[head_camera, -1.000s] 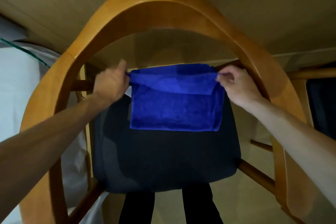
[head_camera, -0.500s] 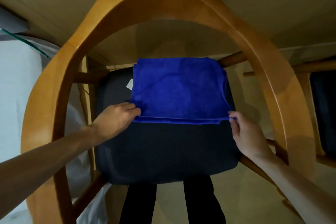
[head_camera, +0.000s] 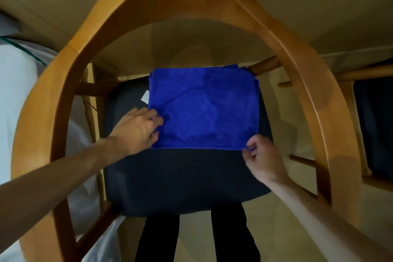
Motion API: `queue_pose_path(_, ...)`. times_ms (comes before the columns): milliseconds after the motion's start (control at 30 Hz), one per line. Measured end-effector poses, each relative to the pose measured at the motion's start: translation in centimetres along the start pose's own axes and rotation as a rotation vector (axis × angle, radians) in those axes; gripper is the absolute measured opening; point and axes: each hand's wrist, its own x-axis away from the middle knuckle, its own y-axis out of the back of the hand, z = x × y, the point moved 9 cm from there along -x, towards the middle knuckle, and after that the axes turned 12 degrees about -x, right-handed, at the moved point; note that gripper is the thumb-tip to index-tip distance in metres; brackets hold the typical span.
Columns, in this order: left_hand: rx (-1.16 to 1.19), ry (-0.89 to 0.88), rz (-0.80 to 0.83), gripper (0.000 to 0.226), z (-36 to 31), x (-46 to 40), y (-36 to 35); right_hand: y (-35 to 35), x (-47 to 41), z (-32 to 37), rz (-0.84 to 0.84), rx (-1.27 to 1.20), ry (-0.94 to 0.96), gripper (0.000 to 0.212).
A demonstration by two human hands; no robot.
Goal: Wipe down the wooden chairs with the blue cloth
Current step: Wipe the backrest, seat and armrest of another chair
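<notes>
While folded flat on the far half of the dark seat, blue cloth: near left corner pinched by left hand, near right corner by right hand. Near half of seat bare, ringed by curved wooden chair back.

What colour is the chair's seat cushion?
Dark navy, nearly black; the seat cushion shows in the head view.

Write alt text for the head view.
Two hands hold a folded blue cloth flat on a wooden chair's dark seat cushion: the left hand at its near-left corner, the right hand pinching its near-right corner.
</notes>
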Motion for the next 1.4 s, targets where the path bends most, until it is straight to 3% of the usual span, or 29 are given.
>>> queue_pose_path(67,0.023,0.037,-0.015,0.043,0.9,-2.6,1.8,-3.2,0.2,0.6,0.151,-0.107,-0.072,0.007)
queue_pose_path(133,0.042,0.049,-0.026,0.051,0.9,-5.7,3.6,-5.9,0.3,0.8,0.219,-0.333,-0.242,0.016)
queue_pose_path(267,0.190,0.051,0.009,0.064,-0.7,-12.4,5.5,-10.1,1.1,1.0,0.072,-1.160,-0.795,0.021)
queue_pose_path(367,0.463,0.169,0.073,0.075,-0.4,-16.8,5.3,-12.7,2.2,2.2,-0.002,-1.497,-1.016,0.013)
queue_pose_path(500,0.550,0.270,0.272,0.074,-0.1,-19.7,2.2,-14.7,3.6,3.5,-0.066,-1.682,-1.121,0.013)
queue_pose_path(600,0.586,0.305,0.184,0.064,1.0,-20.6,2.4,-14.5,3.4,3.9,-0.193,-1.781,-1.120,0.017)
queue_pose_path(733,0.426,0.250,0.174,0.048,1.2,-20.8,4.0,-14.0,2.0,4.9,-0.206,-1.755,-1.119,0.031)
queue_pose_path(833,0.393,0.207,0.198,0.037,0.8,-20.6,4.9,-13.5,1.5,5.1,-0.256,-1.679,-1.147,0.012)
queue_pose_path(967,0.615,0.198,0.313,0.009,1.4,-19.3,6.3,-12.4,1.6,5.8,-0.364,-1.715,-1.037,0.003)
queue_pose_path(1067,0.721,0.276,0.210,0.009,4.3,-17.8,9.1,-9.0,0.4,6.3,-0.434,-1.677,-0.849,0.008)
queue_pose_path(1167,0.850,0.350,-0.002,0.024,7.3,-15.6,12.7,-2.6,-1.3,7.2,-0.514,-1.491,-0.560,0.022)
queue_pose_path(1267,0.956,0.300,-0.137,0.040,7.5,-11.9,14.8,4.0,-2.4,9.7,-0.529,-1.289,-0.159,0.025)
queue_pose_path(1400,1.061,0.204,-0.136,0.044,6.0,-6.4,13.3,5.8,-2.7,9.9,-0.431,-1.002,0.011,0.019)
